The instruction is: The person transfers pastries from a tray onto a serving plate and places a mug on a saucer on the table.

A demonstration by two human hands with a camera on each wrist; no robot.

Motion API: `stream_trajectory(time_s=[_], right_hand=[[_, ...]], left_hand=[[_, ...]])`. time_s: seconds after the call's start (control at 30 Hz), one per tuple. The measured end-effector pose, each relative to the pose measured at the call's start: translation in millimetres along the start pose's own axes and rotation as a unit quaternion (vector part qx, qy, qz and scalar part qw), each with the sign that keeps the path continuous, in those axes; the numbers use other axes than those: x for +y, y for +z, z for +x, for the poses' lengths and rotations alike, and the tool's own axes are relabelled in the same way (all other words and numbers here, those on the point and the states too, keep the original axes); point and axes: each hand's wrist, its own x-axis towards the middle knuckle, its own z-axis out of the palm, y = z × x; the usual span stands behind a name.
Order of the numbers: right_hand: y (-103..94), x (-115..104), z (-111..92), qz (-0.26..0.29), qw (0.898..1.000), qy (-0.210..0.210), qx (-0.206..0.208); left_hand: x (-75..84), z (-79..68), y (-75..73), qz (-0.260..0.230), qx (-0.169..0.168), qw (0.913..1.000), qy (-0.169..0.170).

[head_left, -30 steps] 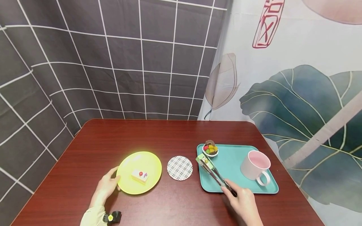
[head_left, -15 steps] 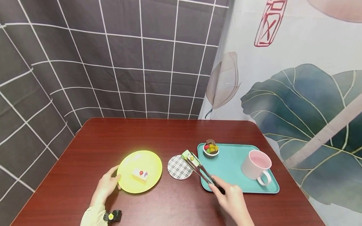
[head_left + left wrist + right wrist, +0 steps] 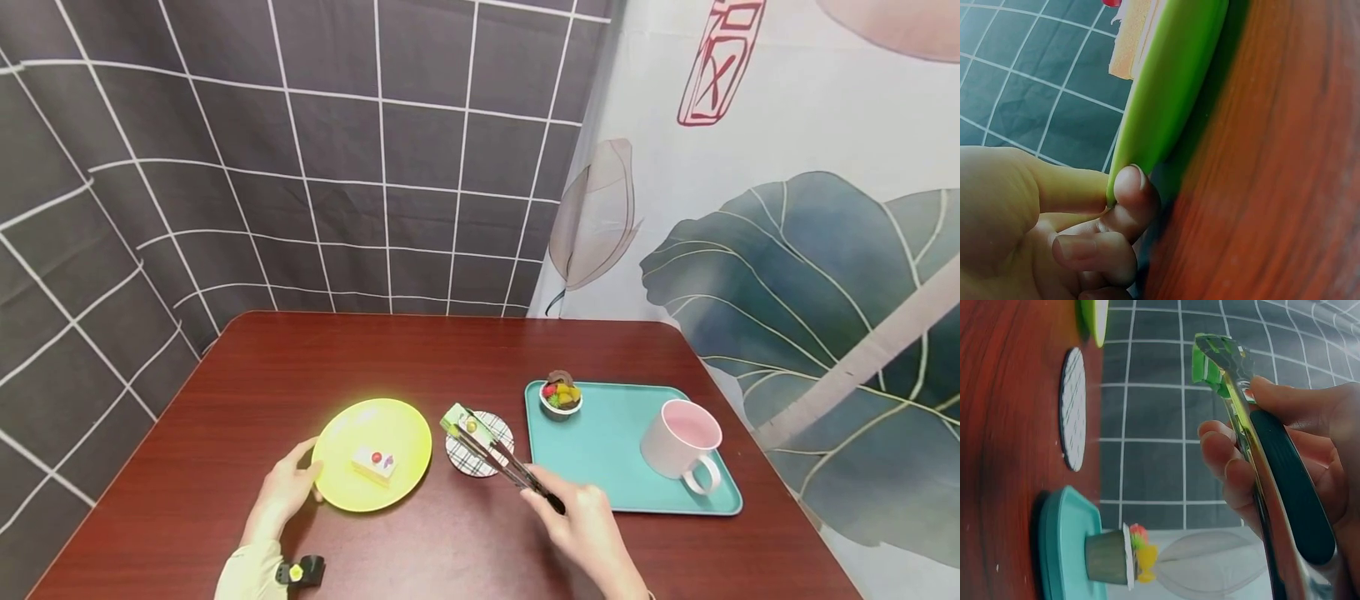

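My left hand (image 3: 285,487) pinches the near-left rim of a yellow-green plate (image 3: 337,433), thumb above and fingers beneath, as the left wrist view shows. A small cake slice (image 3: 373,463) with a red berry on top sits on that plate. In my right hand (image 3: 581,521) I grip metal tongs (image 3: 517,472) with dark handles. Their tips clasp a green-and-white cake piece (image 3: 467,423), held above a round checked coaster (image 3: 498,429). From the right wrist view, the green cake piece (image 3: 1207,369) is well off the table.
At right lies a teal tray (image 3: 600,442) bearing a pink mug (image 3: 667,446) and a small fruit-topped cup dessert (image 3: 561,398) in its far-left corner. The brown table (image 3: 420,350) ends at a dark gridded curtain (image 3: 337,208) behind.
My right hand has carried the tongs and green cake piece leftward, from over the tray's left edge to above the coaster. The left hand and plate have stayed in place.
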Motion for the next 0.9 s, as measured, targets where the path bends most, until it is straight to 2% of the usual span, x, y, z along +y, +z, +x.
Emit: stream_trajectory(time_s=[0.23,0.6,0.9], right_hand=[[7.1,-5,8,0.013,1.000,-0.017,-0.005],[34.4,-5,11,0.001,0.999,-0.032,-0.013],[49.1,-8,16,-0.013,0.998,0.003,-0.053]], left_hand=[[-0.8,0.4,-1.0,0.007,-0.003,1.0000,0.002],[-1.1,0.3,1.0,0.009,-0.004,0.9999,0.003],[-0.9,0.1,0.8,0.005,-0.002,1.0000,0.006]])
